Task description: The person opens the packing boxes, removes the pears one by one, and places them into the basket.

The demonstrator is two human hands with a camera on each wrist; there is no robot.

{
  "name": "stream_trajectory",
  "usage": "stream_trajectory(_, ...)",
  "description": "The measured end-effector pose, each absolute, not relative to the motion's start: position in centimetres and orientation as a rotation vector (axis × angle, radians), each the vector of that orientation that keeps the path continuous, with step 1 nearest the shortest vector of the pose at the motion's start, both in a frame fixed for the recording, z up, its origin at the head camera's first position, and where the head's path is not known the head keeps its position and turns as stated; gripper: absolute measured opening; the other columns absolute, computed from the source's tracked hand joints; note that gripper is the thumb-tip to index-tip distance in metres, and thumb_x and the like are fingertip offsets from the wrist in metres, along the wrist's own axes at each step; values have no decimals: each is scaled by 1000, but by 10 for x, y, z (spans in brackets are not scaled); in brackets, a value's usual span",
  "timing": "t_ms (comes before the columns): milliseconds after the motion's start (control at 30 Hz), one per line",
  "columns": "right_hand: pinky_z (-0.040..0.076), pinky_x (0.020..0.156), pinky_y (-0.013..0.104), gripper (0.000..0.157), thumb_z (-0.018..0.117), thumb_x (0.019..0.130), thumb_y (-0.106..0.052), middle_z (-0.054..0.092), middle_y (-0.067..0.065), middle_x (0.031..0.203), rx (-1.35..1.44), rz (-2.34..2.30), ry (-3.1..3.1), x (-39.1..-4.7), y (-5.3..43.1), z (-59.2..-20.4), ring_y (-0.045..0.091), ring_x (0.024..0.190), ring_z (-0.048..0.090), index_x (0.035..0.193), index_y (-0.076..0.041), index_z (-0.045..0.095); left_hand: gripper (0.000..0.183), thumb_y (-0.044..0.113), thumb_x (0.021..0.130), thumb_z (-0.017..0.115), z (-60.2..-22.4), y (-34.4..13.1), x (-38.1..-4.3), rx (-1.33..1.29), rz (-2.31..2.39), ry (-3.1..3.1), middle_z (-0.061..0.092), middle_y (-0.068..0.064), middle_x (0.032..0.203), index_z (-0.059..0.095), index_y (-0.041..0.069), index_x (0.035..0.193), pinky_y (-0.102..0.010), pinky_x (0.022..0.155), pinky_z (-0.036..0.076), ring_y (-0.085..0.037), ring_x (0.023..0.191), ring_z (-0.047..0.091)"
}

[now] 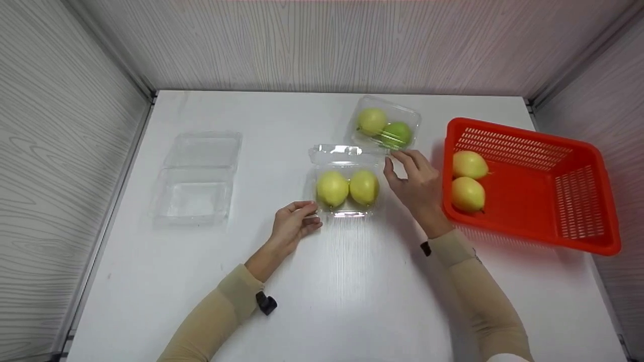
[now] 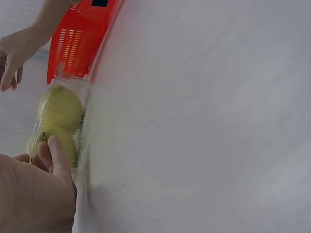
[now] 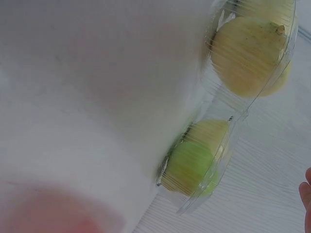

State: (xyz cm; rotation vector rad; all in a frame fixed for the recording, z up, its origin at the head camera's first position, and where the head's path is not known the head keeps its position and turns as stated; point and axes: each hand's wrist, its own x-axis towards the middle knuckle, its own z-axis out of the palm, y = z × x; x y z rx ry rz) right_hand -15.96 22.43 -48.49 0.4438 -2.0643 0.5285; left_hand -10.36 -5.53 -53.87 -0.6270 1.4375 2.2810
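Note:
In the head view a clear plastic container [image 1: 347, 214] with two yellow pears [image 1: 332, 189] side by side lies mid-table. Its clear lid [image 1: 342, 152] is raised along the far side. My left hand [image 1: 292, 226] is at the container's near left corner, index and thumb spread around that corner. In the left wrist view its thumb [image 2: 59, 158] overlaps the container's near side. My right hand [image 1: 416, 181] hovers by the far right corner, fingers loosely bent beside the lid's end and holding nothing. Only its fingertips [image 3: 305, 191] show in the right wrist view.
Right of my right hand stands a red basket [image 1: 533, 234] with two yellow pears [image 1: 468, 194] along its left wall. Behind the lid is another clear container [image 1: 410, 113] with one yellowish and one green fruit [image 1: 396, 134]. An open clear container [image 1: 198, 173] lies at left.

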Motion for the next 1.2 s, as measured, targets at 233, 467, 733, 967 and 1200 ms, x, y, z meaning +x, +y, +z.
stream_trajectory(233,68,75,39,15,77,93,-15,78,13,97,378,553,-2077,-171,221,-484,26,87,77,104,-4,78,13,6,100,70,-538,-56,-102,-606,2281,1425,71,-6,91,66,2,111,-28,74,69,-14,69,72)
stream_trajectory(467,68,74,37,18,74,97,-19,77,13,98,333,539,-2116,-183,217,-480,27,86,75,108,-6,78,11,6,99,71,-540,-55,-103,-626,2271,1442,72,-6,90,66,2,109,-28,72,69,-13,68,72)
stream_trajectory(733,68,77,43,16,81,87,-5,76,16,93,313,640,-2036,-205,211,-483,32,83,75,102,-2,78,12,5,99,70,-538,-54,-103,-641,2266,1451,72,-4,87,66,2,110,-28,71,69,-13,67,72)
stream_trajectory(967,67,73,44,17,80,88,-6,75,15,91,258,625,-2065,-219,209,-483,31,81,74,105,-4,78,14,6,99,71,-538,-55,-104,-653,2256,1455,72,-5,89,66,3,111,-28,71,69,-13,68,72)
stream_trajectory(1200,66,70,45,16,79,89,-6,74,14,90,234,628,-2098,-235,208,-485,29,82,74,105,-4,78,14,7,99,72,-539,-55,-103,-639,2261,1445,71,-4,87,65,3,110,-28,71,69,-13,68,72)
